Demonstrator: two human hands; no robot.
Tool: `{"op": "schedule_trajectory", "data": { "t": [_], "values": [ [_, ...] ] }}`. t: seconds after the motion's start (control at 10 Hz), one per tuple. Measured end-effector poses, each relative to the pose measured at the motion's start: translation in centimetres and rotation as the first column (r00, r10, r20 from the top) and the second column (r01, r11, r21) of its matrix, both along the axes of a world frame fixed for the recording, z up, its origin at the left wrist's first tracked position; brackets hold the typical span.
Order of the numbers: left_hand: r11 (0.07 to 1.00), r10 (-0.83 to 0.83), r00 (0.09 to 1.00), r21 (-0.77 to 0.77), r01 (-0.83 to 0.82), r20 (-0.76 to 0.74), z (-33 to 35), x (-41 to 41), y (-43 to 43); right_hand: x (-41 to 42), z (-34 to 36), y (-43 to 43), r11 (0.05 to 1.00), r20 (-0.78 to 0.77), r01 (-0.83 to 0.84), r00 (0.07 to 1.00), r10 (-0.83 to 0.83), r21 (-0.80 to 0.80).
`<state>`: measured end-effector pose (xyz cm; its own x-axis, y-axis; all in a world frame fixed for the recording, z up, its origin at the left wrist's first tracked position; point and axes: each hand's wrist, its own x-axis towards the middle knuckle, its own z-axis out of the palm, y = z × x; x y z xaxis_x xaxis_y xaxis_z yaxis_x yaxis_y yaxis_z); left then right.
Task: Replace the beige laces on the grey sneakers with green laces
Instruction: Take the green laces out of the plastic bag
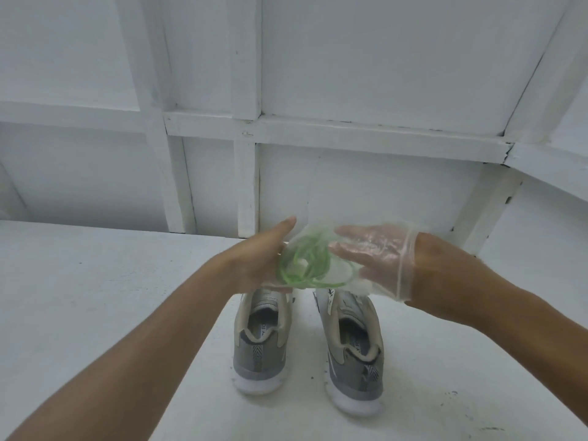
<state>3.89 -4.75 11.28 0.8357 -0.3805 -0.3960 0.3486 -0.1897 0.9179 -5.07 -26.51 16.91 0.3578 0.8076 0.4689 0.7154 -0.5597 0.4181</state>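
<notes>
Two grey sneakers stand side by side on the white table (95,297), heels toward me: the left sneaker (259,351) and the right sneaker (353,361). Their fronts are hidden behind my hands, so I cannot see their laces. Above them my left hand (254,265) holds a clear plastic bag (318,240) from the left, thumb up and fingers under it. A tangle of green laces (305,272) lies inside the bag. My right hand (445,275) is pushed into the bag's mouth, fingers straight and reaching toward the laces.
A white panelled wall (350,74) with raised battens rises just behind the table. The table top stretches white to the left and right of the sneakers, with small dark specks at the front right.
</notes>
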Motion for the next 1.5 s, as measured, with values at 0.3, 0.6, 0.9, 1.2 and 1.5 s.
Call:
{"op": "schedule_trajectory", "data": {
  "t": [0.3,0.6,0.9,1.2,1.5],
  "values": [
    [0.917,0.270,0.947,-0.346,-0.198,0.175,-0.4,-1.7,-1.8,-0.2,-1.5,-1.1,0.845,-0.757,0.365,0.650,0.069,0.390],
    [0.865,0.360,0.896,-0.453,-0.216,0.259,-1.0,-3.0,-1.8,0.7,-3.2,0.4,0.388,-0.795,0.721,0.380,0.472,0.575],
    [0.901,0.325,0.893,-0.388,-0.193,0.312,-1.4,-3.4,-2.2,0.2,-2.9,0.0,0.655,-0.907,0.628,0.276,0.317,0.420],
    [0.951,0.274,0.822,-0.269,-0.153,0.499,-0.7,-4.2,-3.4,0.9,-3.3,1.2,0.497,-0.844,0.689,0.359,0.398,0.527],
    [0.961,0.274,0.775,-0.126,-0.248,0.570,-1.3,-4.4,-3.9,-0.4,-3.2,1.3,0.382,-0.809,0.744,0.356,0.469,0.549]
  ]
}}
